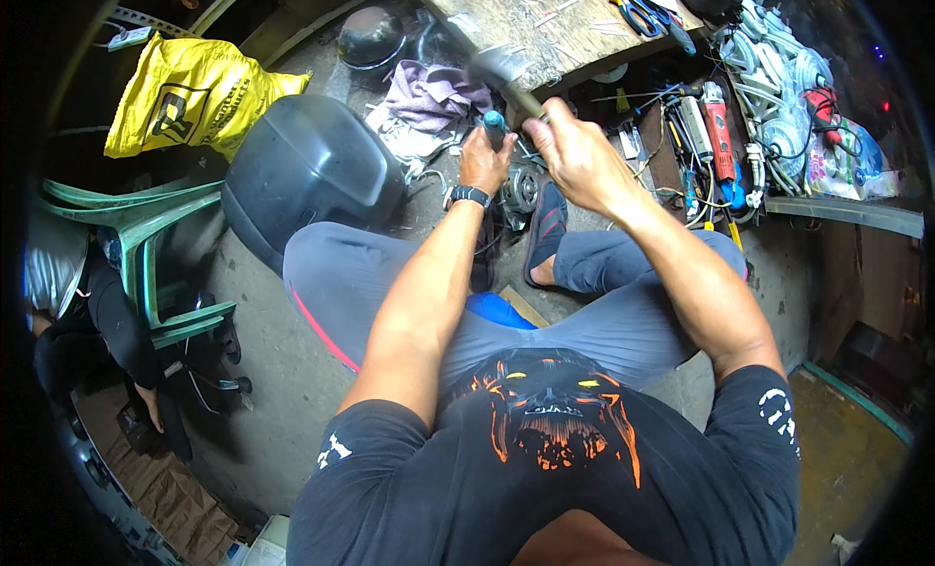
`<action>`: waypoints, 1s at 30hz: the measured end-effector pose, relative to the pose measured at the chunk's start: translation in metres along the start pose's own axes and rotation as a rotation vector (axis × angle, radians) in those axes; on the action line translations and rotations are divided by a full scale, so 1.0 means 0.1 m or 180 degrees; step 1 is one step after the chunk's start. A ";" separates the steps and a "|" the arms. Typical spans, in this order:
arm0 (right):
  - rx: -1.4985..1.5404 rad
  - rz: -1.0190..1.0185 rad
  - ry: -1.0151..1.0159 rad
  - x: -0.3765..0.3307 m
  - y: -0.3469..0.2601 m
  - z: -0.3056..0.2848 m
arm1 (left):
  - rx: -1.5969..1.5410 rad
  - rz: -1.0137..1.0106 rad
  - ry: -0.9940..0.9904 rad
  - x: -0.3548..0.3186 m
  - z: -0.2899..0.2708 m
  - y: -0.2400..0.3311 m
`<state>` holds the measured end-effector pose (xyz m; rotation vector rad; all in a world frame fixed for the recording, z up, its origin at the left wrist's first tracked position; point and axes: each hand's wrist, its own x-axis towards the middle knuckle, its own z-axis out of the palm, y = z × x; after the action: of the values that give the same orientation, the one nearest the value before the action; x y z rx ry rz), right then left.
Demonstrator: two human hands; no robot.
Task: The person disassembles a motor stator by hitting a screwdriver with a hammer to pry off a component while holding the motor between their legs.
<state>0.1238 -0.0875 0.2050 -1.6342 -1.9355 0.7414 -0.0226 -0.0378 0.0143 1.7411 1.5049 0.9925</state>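
My left hand (485, 159) grips a tool with a blue-green handle (495, 125), held upright over a small metal motor part (523, 190) on the floor between my feet. My right hand (577, 149) is closed on the wooden handle of a hammer (502, 69), whose blurred metal head is raised above the blue-handled tool. A black watch sits on my left wrist. I sit low, knees apart in grey trousers.
A dark plastic housing (307, 171) lies to the left, next to a yellow bag (190, 98) and a green plastic chair (146, 245). A wooden bench (545, 20) holds scissors. Tools, wires and white fan parts (779, 98) crowd the right. Another person sits at far left.
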 end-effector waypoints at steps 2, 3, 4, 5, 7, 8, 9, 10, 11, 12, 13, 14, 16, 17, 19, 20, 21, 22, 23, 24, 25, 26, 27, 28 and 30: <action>-0.0244 0.0150 -0.0595 0.18 0.39 0.02 | 0.0064 -0.0107 -0.0057 0.01 0.02 0.08; -0.0304 -0.0032 -0.0388 0.29 0.31 -0.05 | 0.0126 -0.0103 -0.0007 0.00 -0.01 0.04; -0.0363 -0.0212 -0.0178 0.39 0.23 -0.17 | 0.0185 -0.0097 0.0041 0.02 -0.04 0.00; -0.0003 -0.0164 -0.0113 0.46 -0.09 -0.33 | 0.0156 -0.0173 0.0061 0.00 -0.10 -0.09; 0.0518 -0.0662 0.0822 0.46 -0.53 -0.56 | 0.0224 -0.0442 -0.0013 0.01 -0.14 -0.04; 0.0524 -0.0891 0.1193 0.38 -0.64 -0.58 | 0.0231 -0.0411 -0.0053 0.02 -0.13 -0.01; 0.0338 -0.1144 0.1478 0.31 -0.52 -0.44 | 0.0218 -0.0381 -0.0034 0.02 -0.12 0.03; 0.0133 -0.1345 0.1462 0.25 -0.21 -0.22 | 0.0178 -0.0324 -0.0013 0.04 -0.06 0.09; 0.0067 -0.0946 0.0771 0.22 0.01 0.00 | 0.0106 -0.0199 0.0011 0.06 -0.04 -0.02; -0.0109 0.0710 -0.0973 0.22 0.26 0.03 | -0.0021 -0.0319 -0.0052 0.02 0.00 0.05; -0.0448 0.1061 -0.1192 0.24 0.44 0.03 | -0.0111 -0.0451 -0.0204 -0.15 -0.04 0.08; -0.0742 0.0192 -0.0749 0.18 0.61 0.04 | -0.0235 -0.0486 -0.0179 0.01 -0.06 0.17; -0.0099 -0.0301 -0.0240 0.20 0.13 -0.17 | 0.0082 -0.0541 0.0027 0.27 -0.18 0.00; 0.0243 0.0062 -0.0086 0.16 -0.02 -0.28 | 0.0237 -0.0680 -0.0118 0.06 -0.14 -0.14; 0.0535 0.0267 0.0524 0.21 0.00 -0.38 | 0.0128 -0.0591 -0.0086 0.19 -0.16 -0.11; 0.0677 0.0425 0.0527 0.20 0.03 -0.37 | 0.0167 -0.0580 -0.0049 0.23 -0.15 -0.08; 0.0820 0.0571 0.0550 0.20 0.05 -0.38 | 0.0180 -0.0566 -0.0097 0.22 -0.15 -0.06; 0.0976 0.0761 0.0560 0.14 0.07 -0.36 | 0.0194 -0.0552 -0.0143 0.22 -0.16 -0.04; 0.1003 0.0875 0.0441 0.09 0.11 -0.31 | 0.0191 -0.0616 -0.0166 0.21 -0.15 -0.06; 0.1035 0.0975 0.0335 0.05 0.13 -0.27 | 0.0189 -0.0679 -0.0189 0.19 -0.14 -0.09; 0.1023 0.1012 0.0236 0.00 0.13 -0.22 | 0.0187 -0.0742 -0.0212 0.18 -0.13 -0.12; 0.0990 0.1046 0.0170 -0.03 0.15 -0.19 | 0.0195 -0.0646 -0.0219 0.17 -0.12 -0.09; 0.0933 0.1036 0.0111 -0.06 0.15 -0.17 | 0.0204 -0.0550 -0.0226 0.16 -0.10 -0.07; 0.0859 0.1003 0.0065 -0.08 0.18 -0.14 | 0.0212 -0.0453 -0.0233 0.15 -0.09 -0.04; 0.0767 0.0911 0.0015 -0.07 0.14 -0.12 | 0.0230 -0.0401 -0.0199 0.16 -0.08 -0.05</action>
<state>0.1432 -0.0910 0.2040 -1.7737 -1.5544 1.0367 -0.0306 -0.0211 0.0167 1.6880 1.6067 0.8220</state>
